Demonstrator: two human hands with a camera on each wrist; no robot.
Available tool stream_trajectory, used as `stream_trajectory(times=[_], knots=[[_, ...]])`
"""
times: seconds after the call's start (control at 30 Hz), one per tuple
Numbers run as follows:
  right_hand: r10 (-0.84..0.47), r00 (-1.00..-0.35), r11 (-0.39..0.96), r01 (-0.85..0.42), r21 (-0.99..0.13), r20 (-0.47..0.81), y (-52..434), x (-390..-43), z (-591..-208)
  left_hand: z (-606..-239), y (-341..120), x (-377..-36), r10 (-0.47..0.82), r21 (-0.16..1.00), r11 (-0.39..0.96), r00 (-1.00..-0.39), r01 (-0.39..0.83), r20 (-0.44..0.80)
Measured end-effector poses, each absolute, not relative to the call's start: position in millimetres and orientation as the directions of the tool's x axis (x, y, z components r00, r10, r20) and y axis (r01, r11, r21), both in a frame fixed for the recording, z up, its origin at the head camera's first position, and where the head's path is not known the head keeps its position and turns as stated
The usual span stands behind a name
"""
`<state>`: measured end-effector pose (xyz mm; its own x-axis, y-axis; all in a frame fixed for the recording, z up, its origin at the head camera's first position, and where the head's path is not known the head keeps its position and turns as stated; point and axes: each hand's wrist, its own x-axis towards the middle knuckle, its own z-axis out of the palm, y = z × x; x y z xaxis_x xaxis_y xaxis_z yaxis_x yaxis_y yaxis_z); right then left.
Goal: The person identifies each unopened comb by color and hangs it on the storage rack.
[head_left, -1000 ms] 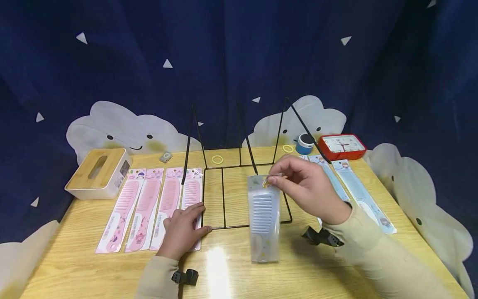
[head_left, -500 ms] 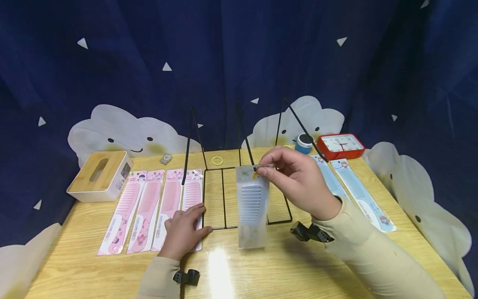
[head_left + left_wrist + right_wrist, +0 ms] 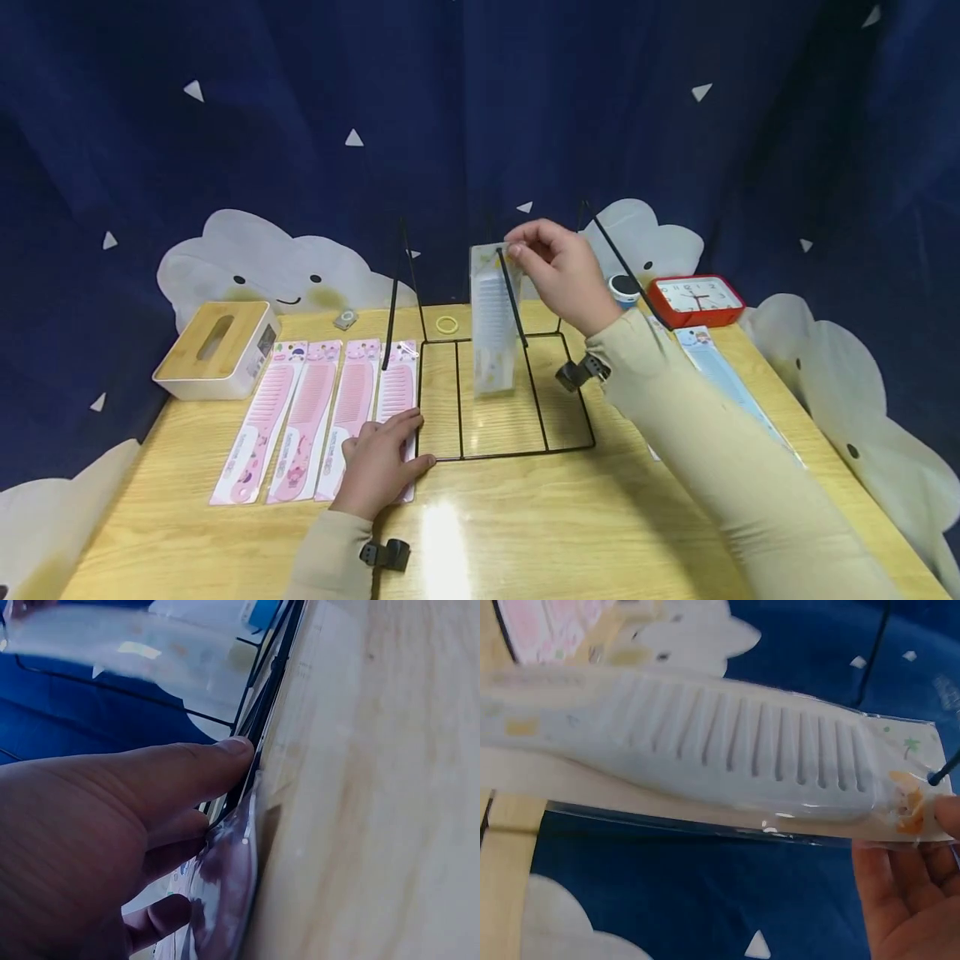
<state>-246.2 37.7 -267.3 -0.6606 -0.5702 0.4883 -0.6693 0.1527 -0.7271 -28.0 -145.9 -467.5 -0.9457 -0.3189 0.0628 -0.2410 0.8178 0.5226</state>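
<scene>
My right hand (image 3: 557, 271) is raised near the upper middle of the head view, thumb and fingertips pinched on the top edge of a pale blue comb in its clear packet (image 3: 493, 321), which hangs upright from that pinch at the tip of the middle slanted prong of the black wire rack (image 3: 510, 454). In the right wrist view the same packet (image 3: 705, 750) stretches across the frame, and my fingers (image 3: 907, 900) in the lower right corner clasp its printed end, right where the black prong tip meets it. The packet's lower end hangs over the middle of the rack's base, clear of the table (image 3: 525, 533); whether the prong has gone through the packet's hole I cannot tell. My left hand (image 3: 382, 462) lies flat and relaxed in the lower middle of the head view, fingers straight, pressing on the nearest of four pink combs (image 3: 324, 417) laid side by side; its fingertips (image 3: 225, 754) touch the rack's front left wire. At the left edge of the table stands a tissue box (image 3: 213, 346) with a wooden lid. At the far right are a red clock (image 3: 696, 298), a small blue pot (image 3: 624, 290), and another blue comb (image 3: 712, 367) lying beside my sleeve. A yellow ring (image 3: 447, 324) lies behind the rack.
</scene>
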Motion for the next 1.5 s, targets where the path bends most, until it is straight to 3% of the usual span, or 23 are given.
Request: stream_trajectory(times=[0.27,0.53,0.67,0.83,1.0,1.17,1.5], knots=[[-0.584,-0.692,0.280,-0.663,-0.694,0.425,13.2,-284.0,-260.3,-469.3,-142.3,-26.8,-0.322,0.517,0.817,-0.946,-0.255,0.042],[-0.561,-0.720,0.270,-0.625,-0.732,0.408,22.1,-289.7,-263.5,-467.2,-142.6,-28.8,-0.329,0.508,0.821,-0.943,-0.259,0.050],[-0.561,-0.736,0.273,-0.597,-0.755,0.379,56.6,-301.2,-294.9,-466.8,-142.2,-30.6,-0.329,0.515,0.818,-0.943,-0.256,0.055],[-0.606,-0.758,0.432,-0.567,-0.701,0.239,118.2,-334.7,-368.0,-468.7,-141.5,-29.5,-0.337,0.520,0.814,-0.939,-0.258,0.061],[-0.487,-0.872,0.650,-0.396,-0.649,0.045,168.1,-372.0,-420.2,-469.9,-139.3,-28.7,-0.338,0.524,0.813,-0.939,-0.253,0.071],[-0.385,-0.919,0.824,-0.305,-0.478,-0.078,195.1,-391.0,-437.5,-470.4,-135.4,-28.3,-0.318,0.536,0.810,-0.946,-0.239,0.058],[-0.368,-0.929,0.830,-0.311,-0.463,-0.036,188.1,-412.5,-456.4,-469.5,-142.1,-27.0,-0.336,0.532,0.811,-0.938,-0.242,0.085]])
